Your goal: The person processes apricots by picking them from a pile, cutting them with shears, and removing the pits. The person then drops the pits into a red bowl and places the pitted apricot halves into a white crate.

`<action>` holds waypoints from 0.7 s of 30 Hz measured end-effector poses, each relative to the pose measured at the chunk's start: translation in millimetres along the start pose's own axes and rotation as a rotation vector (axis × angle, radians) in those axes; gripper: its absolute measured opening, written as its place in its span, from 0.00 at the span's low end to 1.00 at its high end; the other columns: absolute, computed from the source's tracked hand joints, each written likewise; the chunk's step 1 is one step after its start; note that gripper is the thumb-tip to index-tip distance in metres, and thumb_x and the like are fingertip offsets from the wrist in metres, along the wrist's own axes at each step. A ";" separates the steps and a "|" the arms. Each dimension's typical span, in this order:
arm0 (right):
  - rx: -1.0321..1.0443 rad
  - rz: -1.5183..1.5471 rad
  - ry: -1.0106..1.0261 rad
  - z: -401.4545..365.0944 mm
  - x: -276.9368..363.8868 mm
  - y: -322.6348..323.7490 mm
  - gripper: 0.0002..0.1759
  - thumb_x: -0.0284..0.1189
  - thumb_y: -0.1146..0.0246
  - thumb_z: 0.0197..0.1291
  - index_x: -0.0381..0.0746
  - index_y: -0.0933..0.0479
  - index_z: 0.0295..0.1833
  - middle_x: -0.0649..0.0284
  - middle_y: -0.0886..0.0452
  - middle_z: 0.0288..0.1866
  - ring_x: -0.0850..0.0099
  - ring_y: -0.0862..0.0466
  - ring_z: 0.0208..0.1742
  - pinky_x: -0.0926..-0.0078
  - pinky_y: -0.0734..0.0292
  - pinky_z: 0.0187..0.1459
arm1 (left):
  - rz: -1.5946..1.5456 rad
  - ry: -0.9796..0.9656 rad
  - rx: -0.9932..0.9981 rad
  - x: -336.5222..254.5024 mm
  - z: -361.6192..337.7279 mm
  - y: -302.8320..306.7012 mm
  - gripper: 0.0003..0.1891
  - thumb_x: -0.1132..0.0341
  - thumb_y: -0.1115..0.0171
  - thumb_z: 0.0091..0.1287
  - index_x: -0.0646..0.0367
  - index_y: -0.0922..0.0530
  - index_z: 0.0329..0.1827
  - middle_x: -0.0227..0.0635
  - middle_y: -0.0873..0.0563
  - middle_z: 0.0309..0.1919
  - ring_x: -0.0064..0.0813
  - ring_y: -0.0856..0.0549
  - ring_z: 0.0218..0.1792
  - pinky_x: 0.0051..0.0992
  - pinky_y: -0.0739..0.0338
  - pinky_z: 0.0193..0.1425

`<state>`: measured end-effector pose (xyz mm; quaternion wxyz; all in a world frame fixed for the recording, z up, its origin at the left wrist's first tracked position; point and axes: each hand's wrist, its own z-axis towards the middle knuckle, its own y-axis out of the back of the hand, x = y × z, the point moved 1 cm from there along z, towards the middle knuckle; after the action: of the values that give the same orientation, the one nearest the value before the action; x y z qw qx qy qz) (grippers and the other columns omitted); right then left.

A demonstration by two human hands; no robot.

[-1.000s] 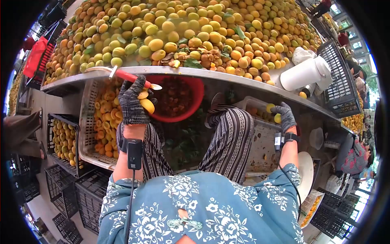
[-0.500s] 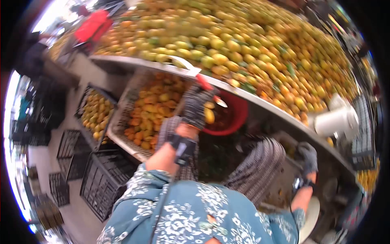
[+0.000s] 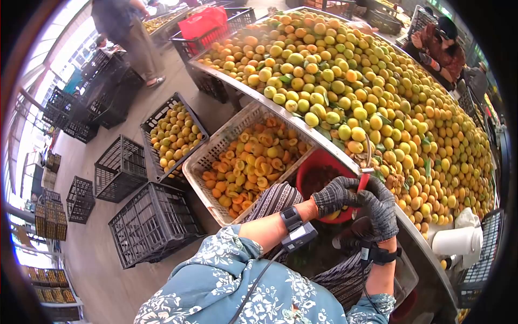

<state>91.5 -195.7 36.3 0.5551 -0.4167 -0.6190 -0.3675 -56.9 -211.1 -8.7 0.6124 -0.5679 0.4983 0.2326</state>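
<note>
Your gloved left hand (image 3: 335,196) and right hand (image 3: 381,211) were curled, meeting around the red-handled knife (image 3: 363,182) just beside the table's near edge (image 3: 237,84); which of them gripped it, I could not tell. The red basin (image 3: 322,157) sat below, partly hidden by your left hand.

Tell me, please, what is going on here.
The person's gloved left hand and right hand are close together by the red basin, a red-handled tool between them; which hand grips it is unclear. Split fruit lies in the white crate, and whole fruit is heaped on the table.
</note>
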 end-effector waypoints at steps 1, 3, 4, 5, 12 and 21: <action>-0.021 -0.075 -0.011 9.7 -7.9 -1.8 0.16 0.24 0.40 0.59 0.31 0.23 0.53 0.62 0.16 0.41 0.77 0.20 0.40 0.79 0.24 0.45 | 0.004 -0.004 -0.012 1.2 1.4 5.0 0.14 0.71 0.28 0.56 0.58 0.17 0.46 0.27 0.15 0.34 0.17 0.19 0.36 0.21 0.23 0.43; -0.036 -0.092 -0.035 26.4 -20.4 -4.0 0.16 0.26 0.37 0.58 0.33 0.21 0.52 0.65 0.16 0.42 0.77 0.19 0.42 0.78 0.23 0.47 | 0.020 -0.011 -0.029 8.7 8.6 16.0 0.14 0.70 0.28 0.56 0.58 0.18 0.46 0.28 0.15 0.33 0.17 0.19 0.34 0.20 0.24 0.41; -0.044 -0.119 -0.017 31.7 -20.7 -6.8 0.16 0.26 0.37 0.57 0.33 0.20 0.51 0.65 0.16 0.41 0.77 0.19 0.42 0.78 0.23 0.46 | 0.051 0.009 -0.011 4.7 9.3 18.4 0.14 0.71 0.29 0.56 0.59 0.18 0.45 0.27 0.15 0.32 0.17 0.20 0.32 0.18 0.25 0.39; -0.052 -0.146 -0.001 36.5 -18.6 -9.5 0.15 0.26 0.37 0.57 0.33 0.20 0.51 0.66 0.16 0.40 0.78 0.19 0.41 0.79 0.23 0.45 | 0.050 0.009 -0.016 2.4 10.0 18.1 0.14 0.71 0.29 0.56 0.59 0.18 0.45 0.27 0.15 0.32 0.17 0.20 0.32 0.18 0.25 0.39; -0.020 0.691 0.247 81.0 -2.1 9.8 0.19 0.39 0.38 0.65 0.35 0.26 0.52 0.59 0.18 0.41 0.65 0.18 0.42 0.65 0.21 0.46 | -0.465 -0.080 -0.102 -6.1 12.6 36.1 0.20 0.51 0.42 0.69 0.62 0.21 0.48 0.38 0.15 0.36 0.28 0.15 0.36 0.25 0.19 0.42; -0.154 0.623 0.106 78.9 -33.0 45.3 0.27 0.48 0.40 0.65 0.33 0.26 0.53 0.68 0.25 0.26 0.80 0.29 0.19 0.84 0.34 0.18 | -0.454 -0.053 -0.104 -18.5 19.4 51.7 0.34 0.40 0.56 0.72 0.69 0.21 0.46 0.44 0.14 0.35 0.32 0.14 0.36 0.28 0.18 0.44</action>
<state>104.5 -109.5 -5.8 0.6389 -0.6072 -0.4025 -0.2471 -101.4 -175.1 -19.3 0.6319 -0.6900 0.3287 0.1289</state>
